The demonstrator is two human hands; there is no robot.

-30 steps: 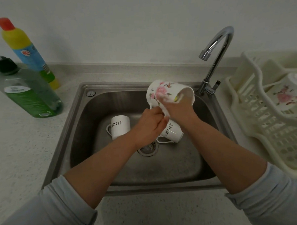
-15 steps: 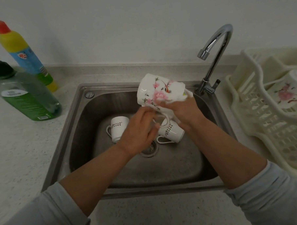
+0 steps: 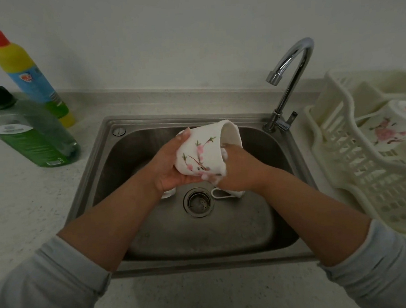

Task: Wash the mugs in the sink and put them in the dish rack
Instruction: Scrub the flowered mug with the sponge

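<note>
While both hands grip it, the floral mug [image 3: 203,151] lies tilted, mouth up-right.

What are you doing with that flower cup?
A person is washing a flowered mug over the sink. The left hand cradles it on its side while the right hand rubs it with suds. Two more white mugs lie in the basin below, mostly hidden by the hands. One flowered mug already sits in the dish rack. No water runs from the tap.
</note>
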